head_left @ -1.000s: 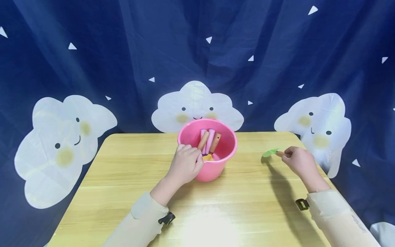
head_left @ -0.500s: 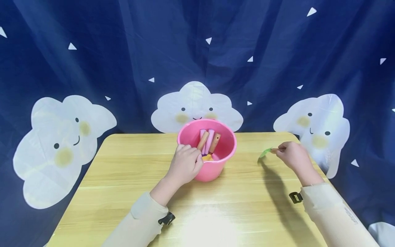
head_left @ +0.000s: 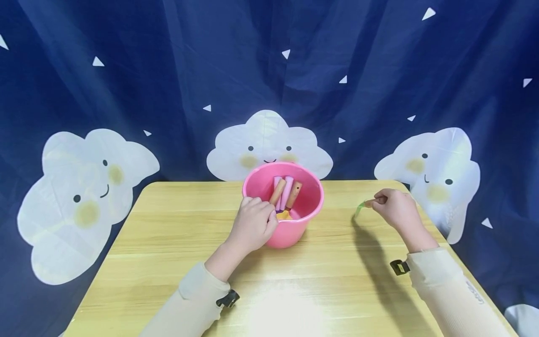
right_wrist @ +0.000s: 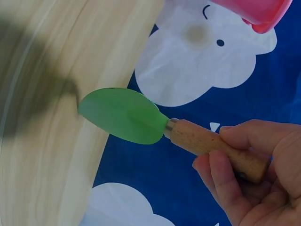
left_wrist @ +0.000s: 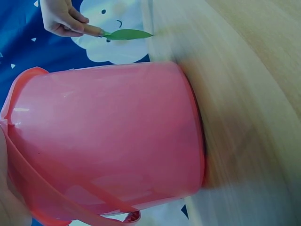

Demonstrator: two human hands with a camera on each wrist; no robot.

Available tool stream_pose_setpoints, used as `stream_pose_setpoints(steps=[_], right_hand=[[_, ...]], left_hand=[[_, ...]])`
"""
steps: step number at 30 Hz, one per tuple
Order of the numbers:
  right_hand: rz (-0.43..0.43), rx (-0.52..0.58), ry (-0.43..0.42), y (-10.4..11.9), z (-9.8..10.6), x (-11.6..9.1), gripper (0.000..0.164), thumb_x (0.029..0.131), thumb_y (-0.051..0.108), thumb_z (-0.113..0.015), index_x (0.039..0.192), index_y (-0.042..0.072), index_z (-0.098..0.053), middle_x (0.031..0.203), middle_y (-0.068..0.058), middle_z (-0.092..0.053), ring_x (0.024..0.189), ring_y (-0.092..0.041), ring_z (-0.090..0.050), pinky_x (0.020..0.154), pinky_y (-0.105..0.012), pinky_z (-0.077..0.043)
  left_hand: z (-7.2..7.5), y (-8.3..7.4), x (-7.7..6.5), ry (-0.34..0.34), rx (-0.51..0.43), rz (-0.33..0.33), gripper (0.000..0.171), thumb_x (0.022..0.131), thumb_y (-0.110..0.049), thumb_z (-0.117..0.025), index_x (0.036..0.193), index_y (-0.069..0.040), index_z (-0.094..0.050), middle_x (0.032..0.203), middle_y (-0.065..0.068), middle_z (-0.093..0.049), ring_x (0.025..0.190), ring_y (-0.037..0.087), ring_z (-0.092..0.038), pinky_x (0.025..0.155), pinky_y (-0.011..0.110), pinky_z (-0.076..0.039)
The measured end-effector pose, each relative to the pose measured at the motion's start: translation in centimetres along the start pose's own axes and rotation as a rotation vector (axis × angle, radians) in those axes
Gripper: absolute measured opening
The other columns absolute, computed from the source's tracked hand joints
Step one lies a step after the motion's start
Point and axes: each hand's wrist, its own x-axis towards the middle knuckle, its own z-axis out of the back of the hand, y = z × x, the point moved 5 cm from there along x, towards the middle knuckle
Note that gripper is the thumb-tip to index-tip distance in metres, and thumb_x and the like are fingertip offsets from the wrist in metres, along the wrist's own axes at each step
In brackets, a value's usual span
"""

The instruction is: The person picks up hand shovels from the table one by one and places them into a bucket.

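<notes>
A pink bucket (head_left: 290, 234) stands upright near the far edge of the table. My left hand (head_left: 252, 224) grips its near-left rim, fingers curled over the edge. Inside the bucket are tools with wooden handles (head_left: 293, 194) and pink handles (head_left: 287, 189), plus a yellow piece (head_left: 283, 215); their lower ends are mostly hidden. Off to the bucket's right, my right hand (head_left: 397, 210) pinches the wooden handle of a small green trowel (right_wrist: 124, 115) between thumb and fingers. The blade points down, and its tip meets its shadow at the tabletop.
The wooden table (head_left: 177, 262) has a dark blue curtain (head_left: 236, 56) with smiling clouds behind it. The bucket's pink carrying handle (left_wrist: 51, 188) hangs along its side in the left wrist view.
My right hand has moved a little left and away from me, tilting the trowel so its blade points more steeply down. My left hand and the bucket have stayed still.
</notes>
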Motion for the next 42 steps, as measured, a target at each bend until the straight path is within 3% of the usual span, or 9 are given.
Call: stream_pose_setpoints(steps=[5,13,18,30,42], right_hand=[[0.006,0.025,-0.004,0.2,0.1,0.0,0.031,0.088,0.022,-0.075,0.103,-0.005,-0.072,0.088,-0.015,-0.073,0.088,-0.041,-0.066,0.081,-0.057,-0.047],[0.019,0.033,0.017,0.8,0.4,0.1,0.027,0.09,0.018,-0.071,0.106,-0.003,-0.072,0.096,-0.02,-0.073,0.093,-0.043,-0.065,0.082,-0.057,-0.047],[0.019,0.038,0.043,1.1,0.5,0.2,0.026,0.09,0.019,-0.071,0.106,-0.001,-0.073,0.095,-0.017,-0.072,0.089,-0.038,-0.065,0.08,-0.055,-0.048],[0.01,0.055,0.116,1.9,0.4,0.0,0.028,0.091,0.023,-0.072,0.108,0.001,-0.073,0.099,-0.016,-0.073,0.089,-0.034,-0.066,0.076,-0.05,-0.049],[0.027,0.073,0.136,2.3,0.8,-0.3,0.026,0.09,0.022,-0.072,0.107,0.003,-0.073,0.092,-0.011,-0.073,0.08,-0.026,-0.064,0.073,-0.045,-0.049]], left_hand=[[0.1,0.0,0.0,-0.022,-0.002,-0.012,0.027,0.093,-0.022,-0.047,0.066,-0.018,-0.049,0.061,-0.008,-0.044,0.064,0.014,-0.04,0.074,0.037,-0.035],[0.3,-0.2,0.1,-0.018,-0.011,-0.009,0.028,0.094,-0.022,-0.044,0.067,-0.018,-0.049,0.06,-0.008,-0.044,0.064,0.014,-0.04,0.075,0.037,-0.035],[0.2,-0.1,0.0,-0.005,-0.015,0.001,0.025,0.092,-0.019,-0.05,0.068,-0.018,-0.05,0.061,-0.007,-0.045,0.065,0.014,-0.04,0.076,0.037,-0.035],[0.2,-0.1,0.0,-0.016,-0.002,-0.008,0.029,0.095,-0.024,-0.041,0.068,-0.018,-0.05,0.062,-0.007,-0.046,0.066,0.014,-0.041,0.076,0.036,-0.035],[0.2,-0.2,0.0,-0.01,-0.011,0.0,0.025,0.093,-0.02,-0.047,0.068,-0.018,-0.05,0.062,-0.007,-0.046,0.066,0.015,-0.041,0.077,0.037,-0.035]])
